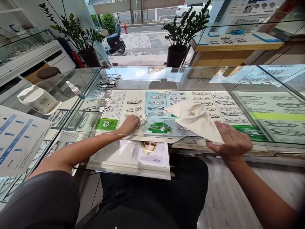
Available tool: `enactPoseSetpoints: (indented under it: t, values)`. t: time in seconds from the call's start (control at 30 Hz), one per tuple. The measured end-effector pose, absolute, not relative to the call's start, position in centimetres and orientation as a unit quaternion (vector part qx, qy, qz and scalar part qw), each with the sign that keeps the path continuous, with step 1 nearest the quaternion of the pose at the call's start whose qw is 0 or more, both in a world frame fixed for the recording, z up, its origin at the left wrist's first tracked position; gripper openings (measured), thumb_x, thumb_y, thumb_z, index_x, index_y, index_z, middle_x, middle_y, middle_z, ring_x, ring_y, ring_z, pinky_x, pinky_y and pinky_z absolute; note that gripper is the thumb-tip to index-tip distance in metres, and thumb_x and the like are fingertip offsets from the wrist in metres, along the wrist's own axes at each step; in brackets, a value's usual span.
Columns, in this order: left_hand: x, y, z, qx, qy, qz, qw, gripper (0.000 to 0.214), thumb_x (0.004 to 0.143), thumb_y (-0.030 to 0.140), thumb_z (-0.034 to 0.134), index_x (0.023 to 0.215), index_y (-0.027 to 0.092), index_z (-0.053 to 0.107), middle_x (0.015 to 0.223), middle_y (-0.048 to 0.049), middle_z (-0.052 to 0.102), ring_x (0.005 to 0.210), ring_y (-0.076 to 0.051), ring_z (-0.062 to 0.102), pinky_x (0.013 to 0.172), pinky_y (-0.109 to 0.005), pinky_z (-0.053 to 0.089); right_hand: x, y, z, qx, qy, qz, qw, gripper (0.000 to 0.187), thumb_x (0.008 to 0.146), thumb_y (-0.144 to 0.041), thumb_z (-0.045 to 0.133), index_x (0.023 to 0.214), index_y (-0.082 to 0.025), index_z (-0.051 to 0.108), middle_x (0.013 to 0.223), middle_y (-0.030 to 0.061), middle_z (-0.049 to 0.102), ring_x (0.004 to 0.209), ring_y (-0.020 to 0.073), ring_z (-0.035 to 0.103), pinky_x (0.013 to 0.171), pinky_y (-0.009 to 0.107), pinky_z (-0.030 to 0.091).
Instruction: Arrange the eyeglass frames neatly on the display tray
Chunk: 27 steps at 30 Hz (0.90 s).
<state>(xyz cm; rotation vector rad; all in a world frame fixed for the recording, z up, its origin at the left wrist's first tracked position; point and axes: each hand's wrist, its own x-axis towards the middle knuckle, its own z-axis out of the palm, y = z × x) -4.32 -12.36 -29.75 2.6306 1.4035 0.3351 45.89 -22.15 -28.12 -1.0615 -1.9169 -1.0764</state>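
My right hand pinches the near right corner of a cream cloth between thumb and fingers. The cloth lies loosely spread and wrinkled over the glass counter top. To the left, my left hand rests on the glass with its fingers closed. A small, crumpled, whitish, partly clear thing shows at its fingertips; its kind cannot be made out. Under the glass, rows of eyeglasses lie on pale and blue panels. The cloth hides some of them.
An open drawer juts out below the counter, with a printed packet in it. A row of eyeglasses, a spray bottle, a white device and a printed sheet are on the left. Potted plants stand behind.
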Motion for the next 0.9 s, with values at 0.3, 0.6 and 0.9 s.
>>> enactPoseSetpoints:
  t: [0.3, 0.6, 0.9]
  values:
    - [-5.2, -0.3, -31.6, 0.752, 0.623, 0.211, -0.032, 0.026, 0.110, 0.014, 0.040, 0.116, 0.021, 0.065, 0.130, -0.0183, 0.070, 0.124, -0.037, 0.056, 0.107, -0.054, 0.041, 48.1, -21.8, -30.8, -0.492, -0.715, -0.375, 0.326, 0.069, 0.093, -0.080, 0.056, 0.118, -0.023, 0.085, 0.105, 0.0065, 0.087, 0.102, 0.0266, 0.083, 0.077, 0.033, 0.044]
    - [-5.8, 9.6, -31.7, 0.778, 0.613, 0.125, -0.048, 0.035, 0.101, 0.005, 0.041, 0.107, 0.017, 0.074, 0.123, -0.0228, 0.073, 0.128, -0.040, 0.055, 0.110, -0.055, 0.036, 47.7, -22.7, -29.5, -0.475, -0.727, -0.378, 0.321, 0.075, 0.095, -0.081, 0.054, 0.143, -0.027, 0.078, 0.112, 0.0059, 0.087, 0.098, 0.0286, 0.085, 0.066, 0.035, 0.042]
    - [-5.6, 13.6, -34.9, 0.794, 0.604, 0.063, -0.030, 0.023, 0.093, 0.015, 0.058, 0.099, 0.021, 0.079, 0.111, -0.0201, 0.073, 0.123, -0.041, 0.053, 0.111, -0.059, 0.034, 47.1, -23.0, -27.5, -0.472, -0.737, -0.377, 0.302, 0.093, 0.092, -0.096, 0.040, 0.163, -0.040, 0.062, 0.100, 0.0021, 0.087, 0.082, 0.0319, 0.085, 0.052, 0.041, 0.045]
